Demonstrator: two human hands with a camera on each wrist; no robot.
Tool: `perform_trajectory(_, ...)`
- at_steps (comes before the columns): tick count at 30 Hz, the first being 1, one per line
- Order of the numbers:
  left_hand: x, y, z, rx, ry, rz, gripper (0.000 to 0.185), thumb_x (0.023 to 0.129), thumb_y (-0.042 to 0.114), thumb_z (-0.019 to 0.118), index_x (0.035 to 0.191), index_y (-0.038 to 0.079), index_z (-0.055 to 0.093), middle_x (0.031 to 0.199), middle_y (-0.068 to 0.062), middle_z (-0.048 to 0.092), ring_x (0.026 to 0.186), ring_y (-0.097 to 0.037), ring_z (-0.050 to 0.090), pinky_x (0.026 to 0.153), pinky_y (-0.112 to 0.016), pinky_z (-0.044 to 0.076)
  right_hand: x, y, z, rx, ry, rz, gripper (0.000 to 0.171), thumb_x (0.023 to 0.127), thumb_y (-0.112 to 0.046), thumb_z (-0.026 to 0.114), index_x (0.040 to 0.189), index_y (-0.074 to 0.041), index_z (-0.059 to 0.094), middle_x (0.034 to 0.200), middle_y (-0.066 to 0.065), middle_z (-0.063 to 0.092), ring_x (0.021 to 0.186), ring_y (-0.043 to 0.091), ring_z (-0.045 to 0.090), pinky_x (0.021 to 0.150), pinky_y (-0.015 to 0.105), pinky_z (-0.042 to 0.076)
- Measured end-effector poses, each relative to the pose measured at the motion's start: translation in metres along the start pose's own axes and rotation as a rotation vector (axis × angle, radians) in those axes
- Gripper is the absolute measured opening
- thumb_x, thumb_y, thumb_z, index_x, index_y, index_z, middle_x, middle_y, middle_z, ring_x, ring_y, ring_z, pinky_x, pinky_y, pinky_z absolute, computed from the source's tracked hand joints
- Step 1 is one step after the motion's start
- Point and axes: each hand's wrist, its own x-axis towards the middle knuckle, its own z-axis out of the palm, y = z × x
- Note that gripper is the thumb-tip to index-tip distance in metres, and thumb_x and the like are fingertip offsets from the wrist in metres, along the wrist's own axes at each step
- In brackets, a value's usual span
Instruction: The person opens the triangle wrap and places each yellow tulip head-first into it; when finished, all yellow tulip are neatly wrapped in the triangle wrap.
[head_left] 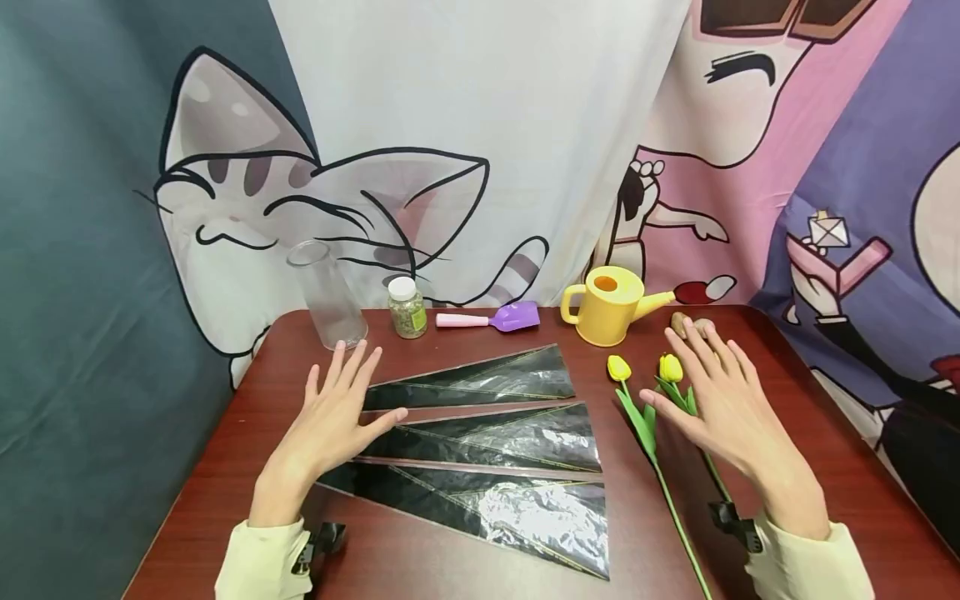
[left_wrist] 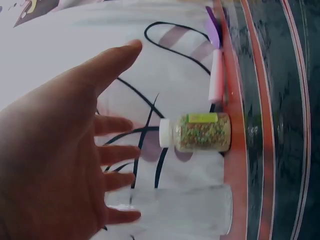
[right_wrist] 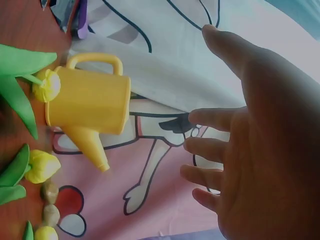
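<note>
My left hand (head_left: 330, 425), fingers spread, is held above the left ends of three dark, glossy plastic-wrapped strips (head_left: 495, 437) and grips nothing. Beyond its fingertips stand a clear glass vase (head_left: 330, 304) and a white-capped jar of green and brown granules (left_wrist: 202, 132). My right hand (head_left: 723, 408) is also spread and holds nothing, over yellow artificial tulips (head_left: 647, 429) lying on the table. In the right wrist view a third tulip head (right_wrist: 46, 233) shows at the bottom. Behind the tulips stands a yellow watering can (head_left: 611, 308).
A small purple shovel with a pink handle (head_left: 487, 318) lies between jar and watering can. Brown stones (right_wrist: 51, 215) sit near the back right edge of the dark red table (head_left: 420, 550). A printed cartoon curtain (head_left: 480, 100) hangs directly behind.
</note>
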Motion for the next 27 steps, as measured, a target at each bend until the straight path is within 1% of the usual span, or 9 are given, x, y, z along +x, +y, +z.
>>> perform_trajectory(4, 0.02, 0.014, 0.007, 0.024, 0.031, 0.083, 0.088, 0.09, 0.06, 0.059, 0.155, 0.01, 0.027, 0.16, -0.014, 0.021, 0.148, -0.033, 0.006, 0.112, -0.06, 0.01, -0.003, 0.002, -0.007, 0.013, -0.007, 0.01, 0.091, 0.086, -0.053, 0.068, 0.157, -0.017, 0.023, 0.161, 0.006, 0.017, 0.148, 0.025, 0.008, 0.116, 0.047, 0.002)
perform_trajectory(6, 0.038, 0.027, 0.014, 0.052, 0.042, 0.138, 0.081, 0.093, 0.057, 0.058, 0.154, 0.01, 0.031, 0.158, -0.013, 0.025, 0.147, -0.033, 0.012, 0.112, -0.059, 0.017, -0.006, 0.003, -0.01, 0.023, -0.007, 0.02, 0.09, 0.086, -0.05, 0.07, 0.156, -0.015, 0.026, 0.16, 0.009, 0.021, 0.147, 0.029, 0.013, 0.116, 0.049, 0.007)
perform_trajectory(8, 0.058, 0.043, 0.022, 0.089, 0.045, 0.196, 0.074, 0.095, 0.053, 0.057, 0.151, 0.01, 0.036, 0.155, -0.013, 0.032, 0.144, -0.033, 0.021, 0.111, -0.058, 0.021, -0.012, 0.001, -0.012, 0.042, -0.009, 0.039, 0.086, 0.085, -0.047, 0.072, 0.153, -0.012, 0.033, 0.158, 0.014, 0.027, 0.143, 0.037, 0.024, 0.113, 0.055, 0.015)
perform_trajectory(11, 0.091, 0.073, 0.041, 0.132, 0.025, 0.264, 0.062, 0.097, 0.05, 0.055, 0.145, 0.012, 0.048, 0.146, -0.01, 0.045, 0.136, -0.031, 0.036, 0.108, -0.053, 0.028, -0.023, -0.003, -0.011, 0.064, -0.009, 0.081, 0.075, 0.085, -0.042, 0.074, 0.144, -0.006, 0.045, 0.145, 0.02, 0.044, 0.126, 0.045, 0.043, 0.1, 0.062, 0.032)
perform_trajectory(14, 0.121, 0.099, 0.063, 0.129, -0.02, 0.297, 0.047, 0.097, 0.043, 0.058, 0.134, 0.013, 0.061, 0.131, -0.008, 0.057, 0.122, -0.028, 0.048, 0.099, -0.047, 0.038, -0.034, -0.01, -0.004, 0.083, -0.032, 0.16, 0.059, 0.087, -0.04, 0.073, 0.131, -0.004, 0.057, 0.124, 0.019, 0.06, 0.109, 0.041, 0.055, 0.082, 0.063, 0.043)
perform_trajectory(17, 0.147, 0.115, 0.087, 0.114, -0.064, 0.303, 0.035, 0.097, 0.037, 0.062, 0.122, 0.014, 0.069, 0.116, -0.005, 0.063, 0.11, -0.026, 0.054, 0.086, -0.043, 0.045, -0.044, -0.016, 0.007, 0.1, -0.084, 0.223, 0.038, 0.088, -0.036, 0.072, 0.111, -0.006, 0.067, 0.099, 0.011, 0.067, 0.09, 0.03, 0.063, 0.07, 0.055, 0.049)
perform_trajectory(20, 0.166, 0.121, 0.109, 0.105, -0.106, 0.277, 0.028, 0.095, 0.034, 0.065, 0.115, 0.016, 0.073, 0.108, -0.005, 0.065, 0.104, -0.026, 0.056, 0.083, -0.041, 0.048, -0.052, -0.02, 0.018, 0.118, -0.151, 0.283, 0.023, 0.086, -0.031, 0.074, 0.095, -0.01, 0.071, 0.077, -0.001, 0.064, 0.071, 0.018, 0.062, 0.057, 0.043, 0.049)
perform_trajectory(23, 0.176, 0.125, 0.124, 0.07, -0.144, 0.228, 0.026, 0.094, 0.035, 0.067, 0.112, 0.018, 0.075, 0.107, -0.003, 0.065, 0.105, -0.026, 0.056, 0.085, -0.041, 0.048, -0.06, -0.024, 0.027, 0.135, -0.227, 0.37, 0.019, 0.085, -0.031, 0.075, 0.091, -0.014, 0.072, 0.07, -0.008, 0.06, 0.063, 0.013, 0.057, 0.051, 0.038, 0.044)
perform_trajectory(27, 0.181, 0.129, 0.137, 0.015, -0.164, 0.187, 0.029, 0.09, 0.04, 0.071, 0.111, 0.021, 0.076, 0.107, -0.003, 0.064, 0.106, -0.025, 0.054, 0.088, -0.04, 0.047, -0.069, -0.028, 0.035, 0.142, -0.282, 0.437, 0.019, 0.084, -0.034, 0.076, 0.089, -0.016, 0.073, 0.073, -0.006, 0.064, 0.063, 0.014, 0.058, 0.049, 0.038, 0.042)
